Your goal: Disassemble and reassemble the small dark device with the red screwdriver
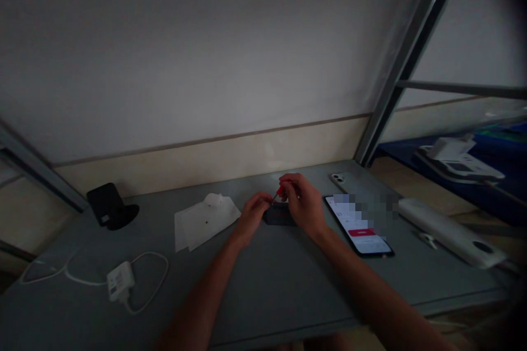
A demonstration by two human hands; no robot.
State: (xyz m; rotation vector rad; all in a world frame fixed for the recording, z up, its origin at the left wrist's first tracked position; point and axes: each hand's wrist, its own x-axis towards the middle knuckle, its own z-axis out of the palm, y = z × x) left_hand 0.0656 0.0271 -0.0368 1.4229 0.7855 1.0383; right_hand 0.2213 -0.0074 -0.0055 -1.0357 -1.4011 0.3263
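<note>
My right hand (305,207) is closed on a small screwdriver (280,190) with a red handle, its thin shaft slanting down to the left. Under the tip lies a dark block-shaped object (280,219) on the desk, partly covered by my right hand. My left hand (252,217) is at the block's left end, thumb and fingers pinched close to the screwdriver tip. What those fingers grip is too small and dim to make out. Left of that hand, sheets of white paper (197,230) bear a tiny dark speck and a crumpled white item (214,200).
A large tablet or phone (358,230) with a lit screen lies right of my hands. Behind it is a phone (338,178); farther right, a long white power strip (450,233). On the left are a black stand (107,205) and a white charger (121,281) with looped cable.
</note>
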